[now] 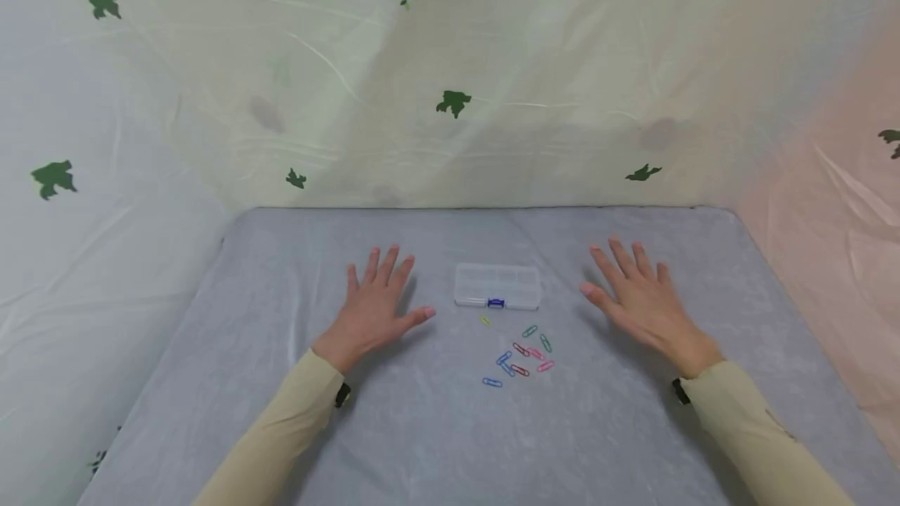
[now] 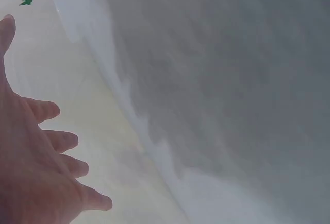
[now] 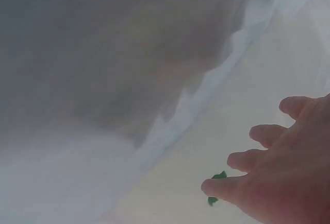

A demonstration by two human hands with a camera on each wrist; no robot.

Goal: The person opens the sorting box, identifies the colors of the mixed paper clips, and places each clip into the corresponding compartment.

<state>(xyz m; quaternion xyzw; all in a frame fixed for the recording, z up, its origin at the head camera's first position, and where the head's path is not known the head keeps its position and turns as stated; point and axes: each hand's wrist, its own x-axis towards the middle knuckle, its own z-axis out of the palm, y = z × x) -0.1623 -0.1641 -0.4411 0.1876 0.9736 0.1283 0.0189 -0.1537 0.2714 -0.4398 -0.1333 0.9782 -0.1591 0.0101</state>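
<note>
My left hand hovers over the cloth left of a clear plastic box, its fingers spread and holding nothing. On the other side my right hand is likewise spread and free of any object. Between them lies the flat clear compartment box, lid down, with a blue latch on its near side. Several paper clips are scattered in front of it: a yellow one, green ones, red ones, pink ones and blue ones. Both wrist views show the spread fingers apart from anything.
A grey cloth covers the table. Behind it hangs a pale curtain with green leaf and bird-like prints, and similar sheets rise along the left and right sides.
</note>
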